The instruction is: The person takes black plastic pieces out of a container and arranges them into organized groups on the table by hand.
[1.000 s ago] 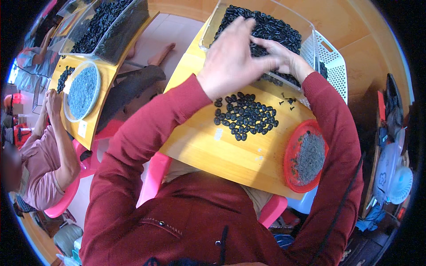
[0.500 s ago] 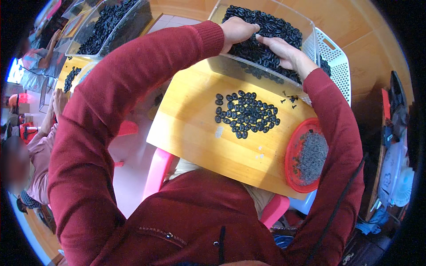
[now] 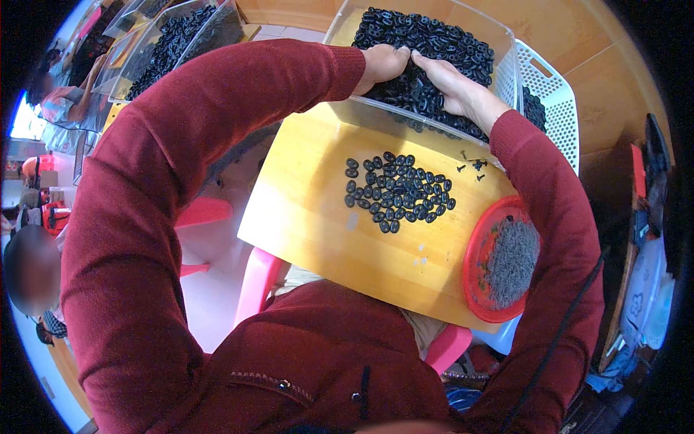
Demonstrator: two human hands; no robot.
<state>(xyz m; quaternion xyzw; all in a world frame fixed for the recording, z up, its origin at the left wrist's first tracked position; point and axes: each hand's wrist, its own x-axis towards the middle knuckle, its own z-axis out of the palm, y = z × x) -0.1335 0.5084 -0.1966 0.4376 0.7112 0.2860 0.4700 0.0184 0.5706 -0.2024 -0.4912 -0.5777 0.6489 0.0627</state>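
Note:
A clear plastic bin [image 3: 499, 137] at the far side of the table holds a heap of small black oval pieces with two holes [image 3: 455, 54]. Both of my hands are in it, thumbs almost meeting over the heap. My left hand [image 3: 385, 64] is bent at the bin's near left part, its fingertips down among the pieces and hidden. My right hand [image 3: 454, 83] reaches in over the near rim, thumb stretched toward the left one, other fingers curving down out of sight. On the wooden table [image 3: 311, 217] lies a loose group of the same black oval pieces [image 3: 397, 192].
A red bowl [image 3: 471, 289] of small grey screw-like pieces stands at the table's right edge, under my right forearm. Several dark screws [image 3: 477, 166] lie near the bin. A white perforated basket [image 3: 560, 108] is behind it. Another clear bin [image 3: 173, 50] and a person [image 3: 32, 267] are at left.
My thumbs have drawn closer together, with both hands still in the bin. The view has shifted slightly; the group on the table looks the same.

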